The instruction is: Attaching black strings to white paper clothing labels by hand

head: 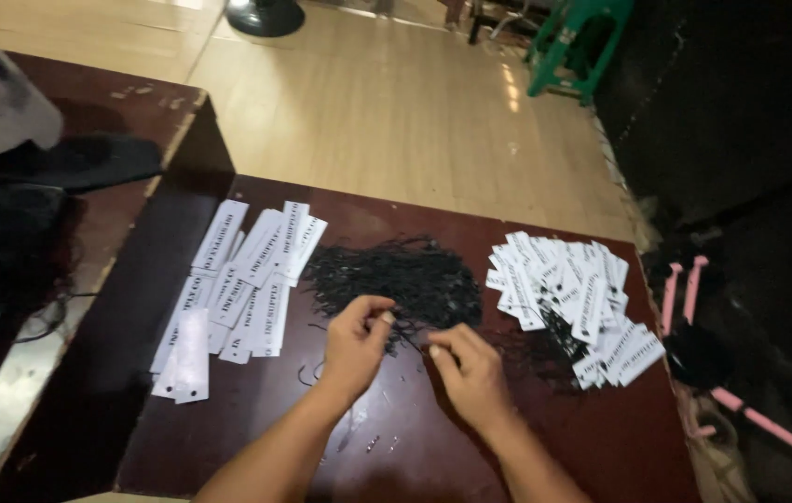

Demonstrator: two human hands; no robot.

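A heap of thin black strings [396,275] lies in the middle of a dark red-brown table [601,438]. My left hand [356,343] pinches at the heap's near edge with thumb and forefinger. My right hand [471,368] is just to its right, fingertips pinched on a strand at the same edge. Loose white paper tags [238,279] with black print are spread to the left of the heap. A second pile of white tags [568,293], with black strings attached, lies to the right.
A second dark table [126,121] stands at the left with a black cloth and a dark machine on it. Pink-handled tools [685,289] lie to the right of the table. A green stool [578,47] and a fan base stand on the tan floor beyond.
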